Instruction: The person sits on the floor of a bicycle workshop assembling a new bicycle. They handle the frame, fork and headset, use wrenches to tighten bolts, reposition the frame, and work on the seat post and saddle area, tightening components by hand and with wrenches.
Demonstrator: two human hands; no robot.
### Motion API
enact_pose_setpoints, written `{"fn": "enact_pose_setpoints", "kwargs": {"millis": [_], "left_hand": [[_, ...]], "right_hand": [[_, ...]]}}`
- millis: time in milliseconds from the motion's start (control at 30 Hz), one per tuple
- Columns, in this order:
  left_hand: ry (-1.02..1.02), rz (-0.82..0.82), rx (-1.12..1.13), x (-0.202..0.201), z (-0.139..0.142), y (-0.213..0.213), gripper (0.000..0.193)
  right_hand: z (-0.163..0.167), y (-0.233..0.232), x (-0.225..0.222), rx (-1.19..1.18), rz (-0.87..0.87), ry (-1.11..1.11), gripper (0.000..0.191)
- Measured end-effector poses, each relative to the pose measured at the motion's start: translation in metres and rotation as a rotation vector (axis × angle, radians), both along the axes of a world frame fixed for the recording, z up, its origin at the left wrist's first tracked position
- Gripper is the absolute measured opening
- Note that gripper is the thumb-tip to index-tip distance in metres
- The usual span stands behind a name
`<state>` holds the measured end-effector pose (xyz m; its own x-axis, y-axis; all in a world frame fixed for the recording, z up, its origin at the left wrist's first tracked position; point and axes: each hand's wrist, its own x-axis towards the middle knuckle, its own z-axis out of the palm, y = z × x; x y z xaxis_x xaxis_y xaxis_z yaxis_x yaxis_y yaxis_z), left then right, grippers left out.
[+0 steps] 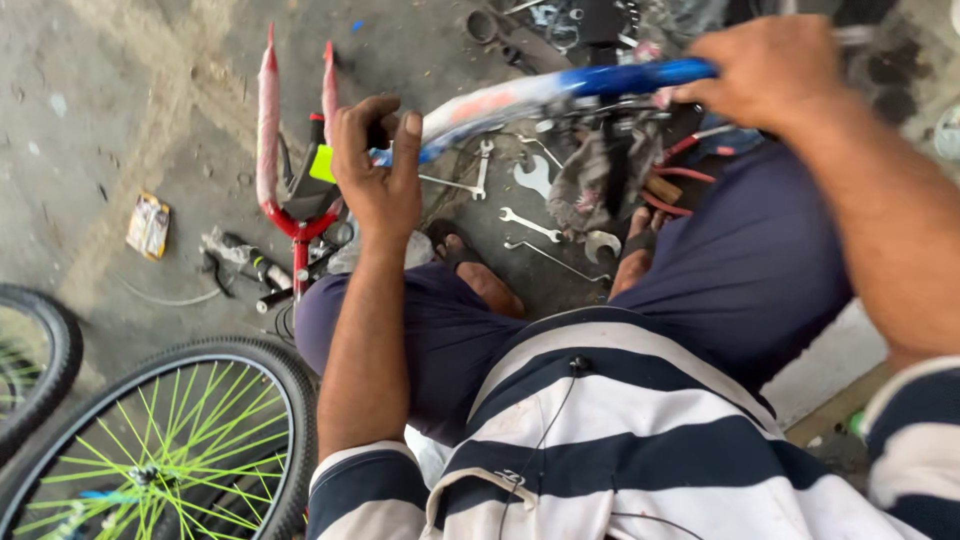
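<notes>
Soft, even daylight, faint shadows, no glare; wide-angle stretch and slight blur at the edges

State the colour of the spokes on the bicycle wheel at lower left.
Bright lime green spokes, inside a black tyre; seen in the head view, the only one.

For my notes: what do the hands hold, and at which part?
Both hold the bike frame: left hand at its pale end near the red fork, right hand on the blue tube's other end.

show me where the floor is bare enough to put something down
Bare concrete lies upper left, between the red fork and the yellow packet. It is crowded under the blue frame tube, where wrenches and pliers lie by the feet.
</notes>
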<state>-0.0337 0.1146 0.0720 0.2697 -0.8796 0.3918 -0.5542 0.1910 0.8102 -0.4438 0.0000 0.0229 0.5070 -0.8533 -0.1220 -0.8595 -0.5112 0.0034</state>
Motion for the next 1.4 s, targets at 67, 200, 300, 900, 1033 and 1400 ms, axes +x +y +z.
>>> {"fn": "enact_pose_setpoints", "kwargs": {"millis": [67,200,300,900,1033,1400], "left_hand": [[0.242,0.014,0.037,0.008,-0.008,0.001,0.022],[0.547,-0.067,0.004,0.018,-0.024,-0.004,0.030],[0.725,-0.188,0.065,0.015,-0.031,-0.012,0.030],[0.233,-0.179,0.569,-0.009,-0.032,-0.014,0.014],[-0.177,-0.273,0.192,-0.012,-0.035,-0.008,0.021],[-0.209,-0.456,0.023,-0.024,-0.028,0.002,0.048]], "right_hand": [[-0.004,-0.014,-0.015,-0.047,-0.026,0.073,0.046],[-0.032,-0.031,-0.010,-0.170,0.029,-0.027,0.039],[-0.064,-0.044,0.034,-0.106,-0.056,-0.126,0.042],[-0.183,0.046,0.217,0.433,-0.339,-0.777,0.038],[-0.148,0.041,0.218,0.952,-0.640,-1.443,0.030],[-0.007,0.056,0.179,1.050,-0.360,-1.668,0.027]]}}
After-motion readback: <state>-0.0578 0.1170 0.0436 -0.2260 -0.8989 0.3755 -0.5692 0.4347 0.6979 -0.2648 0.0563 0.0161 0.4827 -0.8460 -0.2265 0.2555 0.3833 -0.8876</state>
